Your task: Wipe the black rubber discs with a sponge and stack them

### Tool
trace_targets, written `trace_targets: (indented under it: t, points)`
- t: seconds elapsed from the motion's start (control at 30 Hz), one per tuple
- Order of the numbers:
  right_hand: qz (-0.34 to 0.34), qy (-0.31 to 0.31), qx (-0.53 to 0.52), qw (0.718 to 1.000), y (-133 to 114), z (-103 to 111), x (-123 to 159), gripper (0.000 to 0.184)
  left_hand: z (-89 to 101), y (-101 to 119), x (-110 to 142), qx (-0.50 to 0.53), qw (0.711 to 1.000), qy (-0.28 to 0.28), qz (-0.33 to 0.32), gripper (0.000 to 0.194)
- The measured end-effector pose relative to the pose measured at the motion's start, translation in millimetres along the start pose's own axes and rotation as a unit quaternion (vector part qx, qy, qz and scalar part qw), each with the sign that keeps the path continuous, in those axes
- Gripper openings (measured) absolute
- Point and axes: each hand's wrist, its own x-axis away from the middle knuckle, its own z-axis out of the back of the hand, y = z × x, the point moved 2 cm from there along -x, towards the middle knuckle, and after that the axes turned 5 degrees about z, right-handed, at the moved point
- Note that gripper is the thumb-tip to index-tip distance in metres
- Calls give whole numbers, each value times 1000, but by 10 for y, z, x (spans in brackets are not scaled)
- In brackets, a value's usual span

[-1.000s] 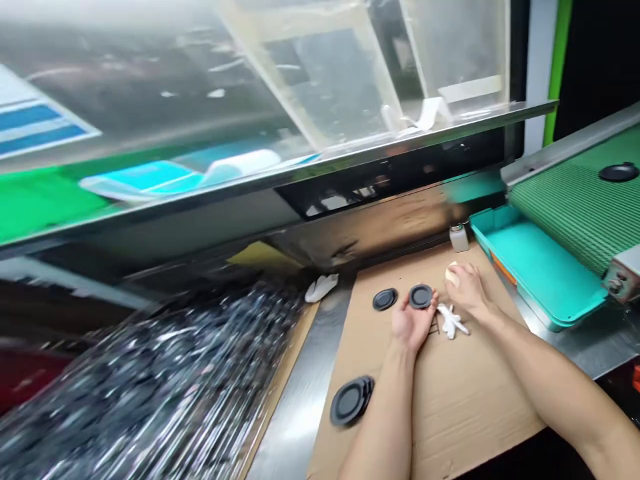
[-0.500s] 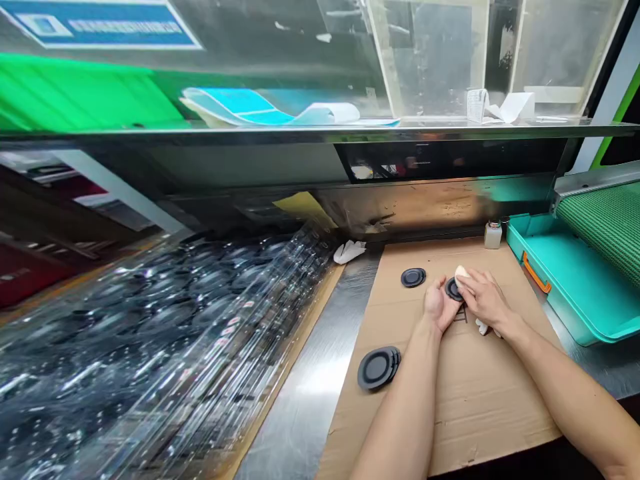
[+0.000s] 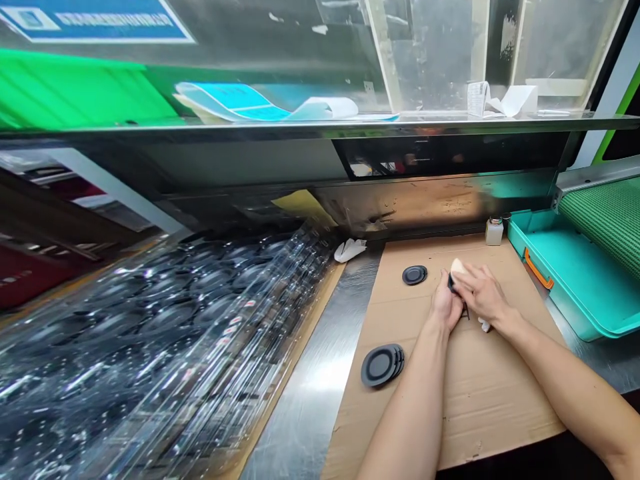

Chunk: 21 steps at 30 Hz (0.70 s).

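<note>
My left hand (image 3: 444, 308) is closed round a black round disc (image 3: 451, 283) over the cardboard sheet (image 3: 480, 393); only the disc's edge shows between my hands. My right hand (image 3: 479, 293) pinches a small cream-white pad (image 3: 457, 267) and presses it on that disc. A single black disc (image 3: 415, 275) lies just left of my hands. A short stack of black discs (image 3: 382, 365) lies nearer to me on the cardboard. A bit of white cloth (image 3: 483, 325) peeks out under my right wrist.
Clear plastic trays holding several black discs (image 3: 150, 333) fill the left of the bench. A teal tray (image 3: 570, 273) and a green ribbed belt (image 3: 607, 220) stand at the right. A small bottle (image 3: 494, 231) and a white rag (image 3: 349, 250) sit by the back wall, under a steel shelf (image 3: 320, 127).
My right hand came over from the right and set the pad on the disc in my left hand. The disc is now almost hidden between both hands. The view swung left.
</note>
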Motion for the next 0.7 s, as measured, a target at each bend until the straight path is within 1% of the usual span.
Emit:
trace_targets:
  t: [0.07,0.1,0.17,0.23,0.33,0.37,0.47,0.5,0.57,0.63,0.7]
  points:
    - [-39,2,15,999,-12,-10,-7,37,-8,-26,6,6,1000,9,4,43]
    - [-41,-8,17,999,-34,-24,1,37,-5,-27,12,10,1000,15,10,43]
    - [-16,-34,17,999,-98,-57,24,36,4,-10,26,21,999,17,25,44]
    - [-15,-38,25,999,-142,-73,29,35,10,16,39,28,999,10,29,43]
    - [-76,-19,48,996,-150,-63,0,37,16,38,45,29,999,13,13,40]
    - [-80,-23,51,995,-155,-61,-11,37,19,37,44,28,999,16,14,41]
    - [-35,-49,47,997,-182,-63,-35,35,24,31,32,29,999,11,31,46]
    - [-35,-51,50,997,-180,-62,-41,35,28,33,29,31,999,11,29,46]
    - [-72,-44,63,994,-163,-65,-41,36,37,43,28,35,999,19,10,42]
    - [-74,-47,68,994,-180,-96,-9,36,43,42,37,30,999,22,9,42]
    - [-61,-55,70,994,-231,-153,57,37,47,33,54,19,999,25,17,43]
